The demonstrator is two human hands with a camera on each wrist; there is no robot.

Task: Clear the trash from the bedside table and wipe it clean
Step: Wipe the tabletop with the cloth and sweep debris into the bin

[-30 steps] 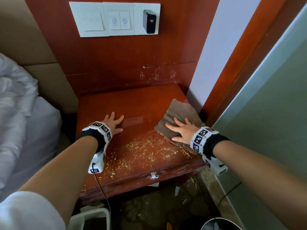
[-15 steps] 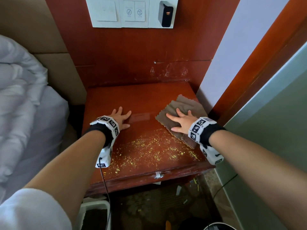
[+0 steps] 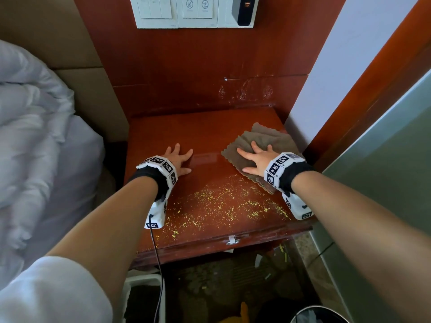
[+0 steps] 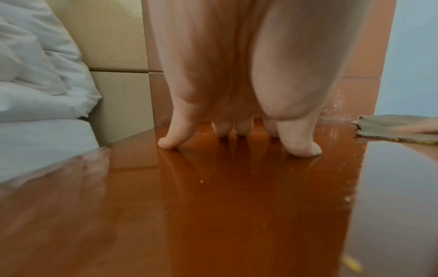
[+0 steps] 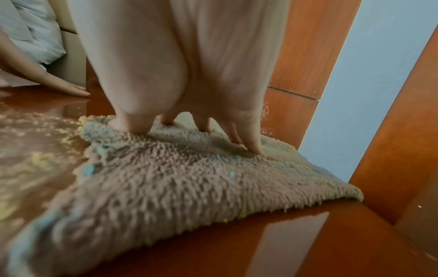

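A glossy red-brown bedside table [image 3: 198, 134] stands against the wood wall panel. Yellow crumbs [image 3: 224, 203] are scattered over its front half. A brown fluffy cloth [image 3: 277, 141] [image 5: 189, 180] lies flat at the table's right side. My right hand [image 3: 254, 158] presses flat on the cloth, fingers spread and straight [image 5: 251, 144]. On the bare wood left of the cloth rests my left hand [image 3: 178, 159], spread flat; in the left wrist view its fingertips [image 4: 168, 144] touch the surface. The cloth's edge [image 4: 388, 129] shows at that view's right.
A bed with white duvet [image 3: 35, 141] borders the table's left. A white wall corner [image 3: 326, 78] and red door frame [image 3: 382, 85] close in on the right. Switch plates [image 3: 193, 10] hang above. On the floor stand a white bin [image 3: 144, 297] and a dark bin [image 3: 319, 314], with littered scraps [image 3: 282, 252].
My right hand has pushed the cloth a little farther back toward the wall corner. The left hand has stayed pressed on the table. The head view has tilted downward.
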